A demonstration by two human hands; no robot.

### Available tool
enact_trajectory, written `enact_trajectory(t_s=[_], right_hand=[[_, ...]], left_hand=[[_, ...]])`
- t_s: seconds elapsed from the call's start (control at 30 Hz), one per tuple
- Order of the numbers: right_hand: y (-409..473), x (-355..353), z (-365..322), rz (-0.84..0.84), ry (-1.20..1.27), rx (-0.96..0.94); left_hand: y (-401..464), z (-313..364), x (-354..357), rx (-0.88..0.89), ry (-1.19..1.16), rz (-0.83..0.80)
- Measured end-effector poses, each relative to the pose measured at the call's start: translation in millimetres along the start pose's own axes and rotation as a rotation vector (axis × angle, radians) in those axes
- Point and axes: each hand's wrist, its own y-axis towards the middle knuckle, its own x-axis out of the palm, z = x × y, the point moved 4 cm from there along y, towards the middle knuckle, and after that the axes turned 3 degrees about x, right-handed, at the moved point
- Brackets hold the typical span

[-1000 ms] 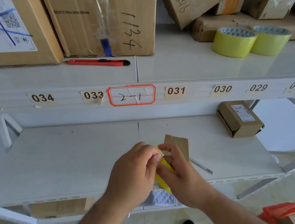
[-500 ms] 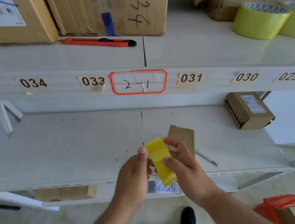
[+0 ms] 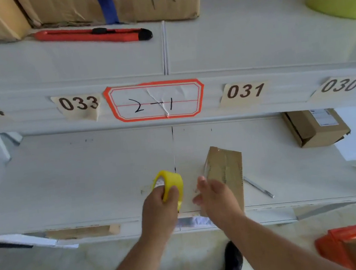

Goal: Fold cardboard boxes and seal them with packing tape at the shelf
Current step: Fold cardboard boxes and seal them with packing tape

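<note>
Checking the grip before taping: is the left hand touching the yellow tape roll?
Touching. The head view shows the left hand with fingers curled over the yellow tape roll.

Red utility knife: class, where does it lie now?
Head view, upper left: the red utility knife lies on the upper shelf, before the cardboard boxes, above label 033.

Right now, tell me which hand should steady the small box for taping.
Right. The right hand is open and free, right beside the small box, while the left hand already grips the tape roll.
</note>
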Motion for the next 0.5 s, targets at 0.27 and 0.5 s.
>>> enact_trajectory(t_s=[0.27, 0.5], right_hand=[[20.6, -77.8, 86.1, 0.231, -0.101, 0.226], [29.0, -44.4, 104.1, 0.121, -0.027, 0.296]], left_hand=[[106.5, -113.2, -1.7, -0.066, 0.804, -0.012], [69.7, -64.5, 42.3, 0.039, 0.431, 0.035]])
